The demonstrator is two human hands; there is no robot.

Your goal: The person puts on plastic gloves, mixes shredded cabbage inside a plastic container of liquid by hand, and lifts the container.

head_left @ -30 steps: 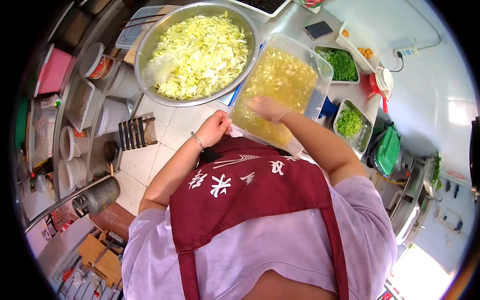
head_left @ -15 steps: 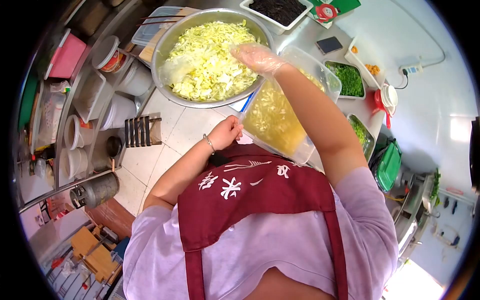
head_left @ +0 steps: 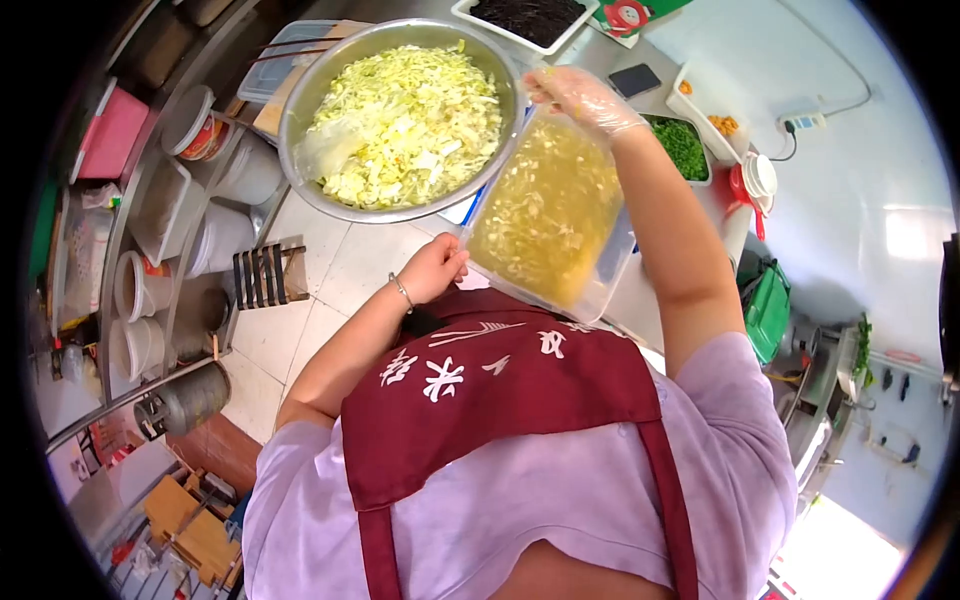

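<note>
My left hand [head_left: 438, 268] is closed at the near left corner of a clear plastic container [head_left: 600, 300] and seems to pinch its rim. Yellowish liquid with pale cabbage shreds [head_left: 545, 205] fills the container. My right hand [head_left: 585, 98], in a clear disposable glove, is over the container's far end, with its fingers bent together. Whatever they may hold, or whether they grip the rim, is hidden. Left of the container stands a large steel bowl [head_left: 290, 150] heaped with chopped cabbage [head_left: 410, 120]. A clear plastic bag or film lies against the cabbage's left side.
Behind are a white tray of dark strands [head_left: 530, 18] and a phone [head_left: 634, 80]. To the right are chopped greens [head_left: 680, 148], a white tray with orange bits [head_left: 722, 125] and a red-handled item [head_left: 750, 190]. Shelves with white buckets [head_left: 222, 238] and a gas cylinder [head_left: 185, 400] stand left.
My right hand has moved right, from above the cabbage bowl to the container's far end. My left hand stays at the container's corner. The whole view has shifted slightly.
</note>
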